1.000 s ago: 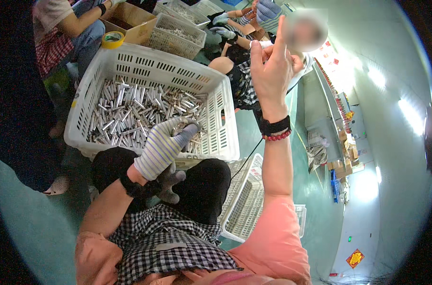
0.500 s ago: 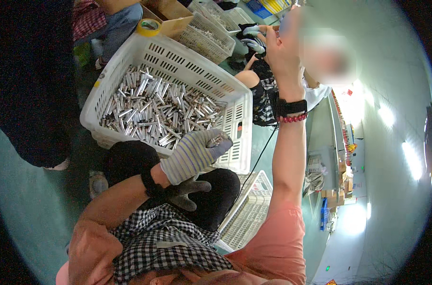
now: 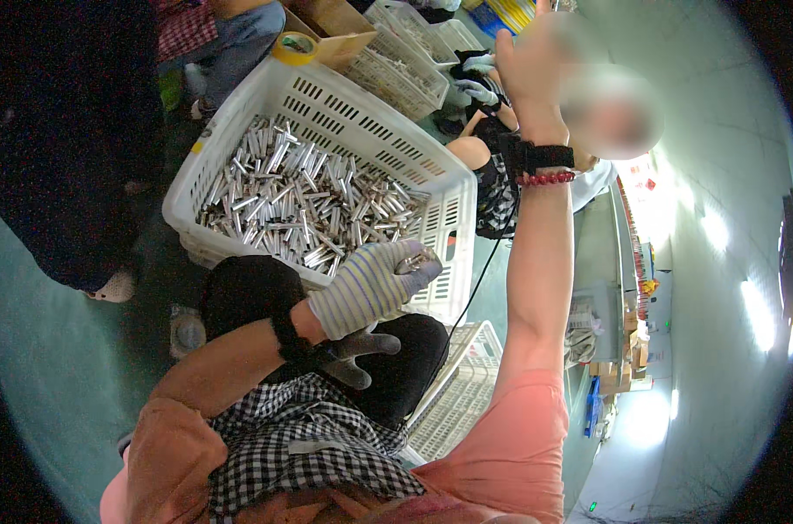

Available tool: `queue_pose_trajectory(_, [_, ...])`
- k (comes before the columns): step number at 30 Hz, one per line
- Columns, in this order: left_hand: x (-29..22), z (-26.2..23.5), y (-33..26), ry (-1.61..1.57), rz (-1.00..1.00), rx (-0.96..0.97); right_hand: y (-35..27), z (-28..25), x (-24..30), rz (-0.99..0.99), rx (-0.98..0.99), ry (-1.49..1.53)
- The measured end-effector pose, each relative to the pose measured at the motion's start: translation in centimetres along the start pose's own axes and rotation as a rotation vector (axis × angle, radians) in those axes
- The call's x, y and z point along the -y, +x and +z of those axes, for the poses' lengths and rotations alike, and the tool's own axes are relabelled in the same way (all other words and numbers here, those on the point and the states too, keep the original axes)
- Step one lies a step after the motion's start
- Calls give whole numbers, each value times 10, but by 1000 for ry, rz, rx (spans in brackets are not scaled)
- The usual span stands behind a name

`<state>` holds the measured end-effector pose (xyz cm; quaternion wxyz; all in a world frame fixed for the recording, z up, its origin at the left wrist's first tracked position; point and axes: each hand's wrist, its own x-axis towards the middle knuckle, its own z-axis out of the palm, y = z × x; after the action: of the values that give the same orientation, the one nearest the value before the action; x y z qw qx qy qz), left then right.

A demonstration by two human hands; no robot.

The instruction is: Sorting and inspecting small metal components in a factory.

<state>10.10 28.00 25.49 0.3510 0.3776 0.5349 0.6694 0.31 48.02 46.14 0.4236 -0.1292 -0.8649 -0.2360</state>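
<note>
My left hand (image 3: 366, 284), in a striped knit glove, is closed around a small cluster of shiny metal pieces (image 3: 418, 262) by the near right side of a white slatted crate (image 3: 361, 96). Inside the crate lies a heap of short silvery metal tubes (image 3: 300, 192). My bare right hand (image 3: 529, 79) is raised high beyond the crate's right side, thumb and forefinger stretched apart. Nothing shows between them, though blur hides its other fingers. Below my left hand, grey glove fingers (image 3: 366, 345) rest over my dark-trousered lap.
A yellow tape roll (image 3: 294, 48) sits at the crate's far left corner, beside a cardboard box (image 3: 326, 31). More white crates (image 3: 396, 74) stand behind, and another (image 3: 457, 393) is by my right leg. A co-worker with gloved hands (image 3: 477, 83) sits at the far right.
My right hand has risen a little, and its thumb and forefinger now point upward. My left hand still grips the metal pieces. The whole view has shifted slightly.
</note>
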Motion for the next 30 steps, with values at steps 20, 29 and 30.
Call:
queue_pose_trajectory(20, [1, -11, 2, -390, 177, -246, -186, -113, 29, 432, 486, 892])
queue_pose_trajectory(29, [21, -2, -6, -339, 196, -209, -219, -121, 46, 311, 454, 997])
queue_pose_trajectory(30, [28, -3, -4, -221, 275, -229, -221, -120, 47, 223, 455, 1005])
